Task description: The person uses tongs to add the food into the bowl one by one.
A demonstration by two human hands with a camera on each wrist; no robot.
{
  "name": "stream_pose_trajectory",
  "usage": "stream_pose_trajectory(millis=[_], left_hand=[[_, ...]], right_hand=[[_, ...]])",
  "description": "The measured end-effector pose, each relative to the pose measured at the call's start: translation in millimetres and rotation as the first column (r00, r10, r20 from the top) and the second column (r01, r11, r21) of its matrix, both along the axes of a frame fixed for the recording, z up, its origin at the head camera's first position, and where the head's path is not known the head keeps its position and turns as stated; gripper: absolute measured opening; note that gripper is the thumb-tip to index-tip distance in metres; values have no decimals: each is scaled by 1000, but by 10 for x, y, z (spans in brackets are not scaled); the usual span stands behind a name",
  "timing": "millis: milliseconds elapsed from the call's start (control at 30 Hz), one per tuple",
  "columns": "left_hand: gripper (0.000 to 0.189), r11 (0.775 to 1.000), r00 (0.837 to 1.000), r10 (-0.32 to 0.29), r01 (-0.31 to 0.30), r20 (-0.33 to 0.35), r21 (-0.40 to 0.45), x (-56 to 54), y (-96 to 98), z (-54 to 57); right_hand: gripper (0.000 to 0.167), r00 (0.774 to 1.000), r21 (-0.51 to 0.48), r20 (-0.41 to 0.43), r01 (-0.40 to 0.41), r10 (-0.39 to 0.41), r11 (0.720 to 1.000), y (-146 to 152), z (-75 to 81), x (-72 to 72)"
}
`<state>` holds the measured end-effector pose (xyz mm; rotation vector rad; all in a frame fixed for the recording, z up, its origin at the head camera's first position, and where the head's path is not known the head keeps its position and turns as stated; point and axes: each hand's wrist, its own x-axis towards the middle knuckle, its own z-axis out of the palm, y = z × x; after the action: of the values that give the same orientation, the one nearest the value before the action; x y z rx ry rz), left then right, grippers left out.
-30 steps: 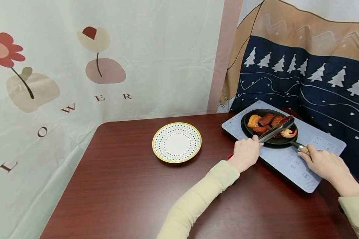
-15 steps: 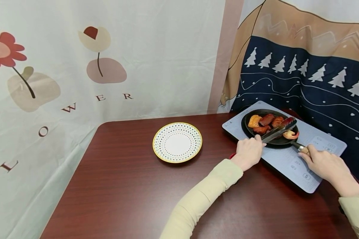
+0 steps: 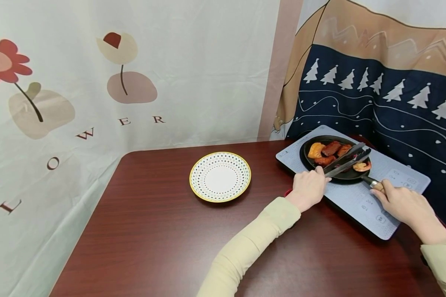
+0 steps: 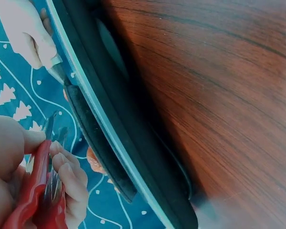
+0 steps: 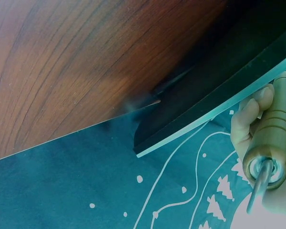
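Observation:
My left hand [image 3: 309, 189] grips a pair of metal tongs [image 3: 343, 165] over the black frying pan [image 3: 345, 180]. The tongs' red handles [image 4: 40, 186] show in the left wrist view. Their arms are spread apart above the food, and what lies between them is partly hidden. Around the tongs in the pan are an orange piece of food [image 3: 315, 150], several browned pieces [image 3: 331, 148] and a shrimp-like piece [image 3: 362, 166]. My right hand [image 3: 403, 204] holds the pan by its wooden handle [image 5: 271, 136].
Under the pan is a flat cooktop [image 3: 394, 165] with a pale blue-grey top, set at an angle in the table's right back corner. A yellow-rimmed plate [image 3: 220, 177] sits left of it on the dark wooden table [image 3: 163, 222]. Printed cloths [image 3: 208, 74] hang behind.
The tongs' arms, close together before, now stand apart. My left hand has shifted slightly right, and the shrimp-like piece lies a little further right. My right hand keeps its place on the handle.

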<state>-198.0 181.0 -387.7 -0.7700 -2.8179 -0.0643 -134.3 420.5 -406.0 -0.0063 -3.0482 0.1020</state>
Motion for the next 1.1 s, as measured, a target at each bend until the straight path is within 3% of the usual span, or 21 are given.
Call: stream_pose_trajectory(millis=[233, 500, 800, 1100], left_hand=[[29, 999, 998, -30, 32, 51, -38, 35, 12, 49], [24, 997, 997, -5, 12, 79, -79, 45, 19, 49], [15, 996, 999, -6, 10, 51, -94, 40, -20, 114], [26, 997, 993, 11, -2, 116, -73, 87, -42, 145]], right_hand=[[40, 1000, 2, 5, 3, -3, 1000, -4, 7, -4], [39, 1000, 0, -10, -4, 4, 1000, -1, 1, -4], [39, 1000, -3, -16, -7, 7, 1000, 8, 11, -11], [39, 1000, -3, 9, 5, -5, 1000, 6, 14, -9]])
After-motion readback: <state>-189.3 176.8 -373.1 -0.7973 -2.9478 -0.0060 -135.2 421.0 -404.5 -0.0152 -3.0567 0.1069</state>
